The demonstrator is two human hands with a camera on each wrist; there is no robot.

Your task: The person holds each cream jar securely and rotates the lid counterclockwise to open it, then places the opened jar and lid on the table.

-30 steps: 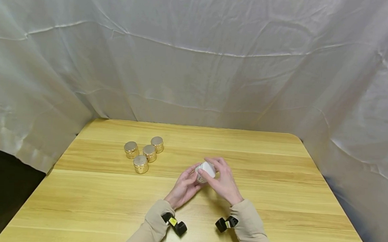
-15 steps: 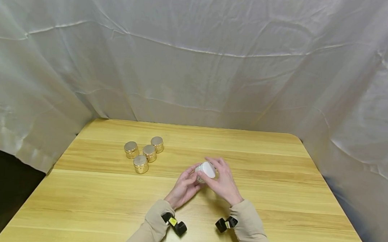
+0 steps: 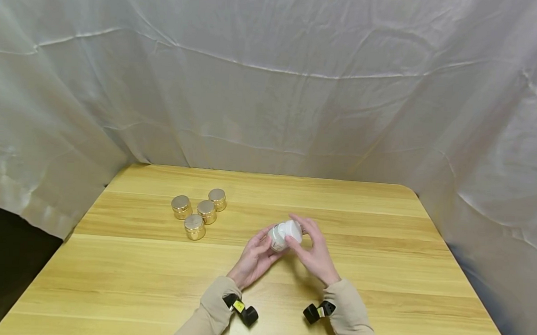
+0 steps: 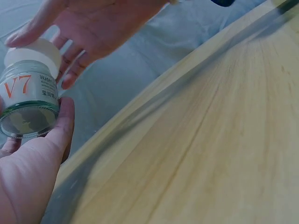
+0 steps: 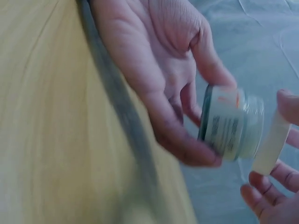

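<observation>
My left hand (image 3: 254, 261) grips a small clear glass jar (image 3: 276, 240) around its side, tilted above the table. Orange "V7" lettering and small print show on the jar (image 4: 28, 88) in the left wrist view. My right hand (image 3: 317, 253) pinches a white round lid (image 3: 293, 230) between thumb and fingers. In the right wrist view the lid (image 5: 272, 148) stands a small gap away from the jar (image 5: 226, 125), whose threaded neck shows bare. The inside of the jar is hidden from the wrist views.
Several gold-coloured lidded jars (image 3: 195, 228) stand in a group on the wooden table (image 3: 381, 262), left of my hands. A grey cloth (image 3: 271, 107) hangs behind the table and along its sides. Both wrists wear black camera mounts.
The white lid has come off the jar, moving slightly up and to the right with my right hand. My left hand and the gold jars stay put.
</observation>
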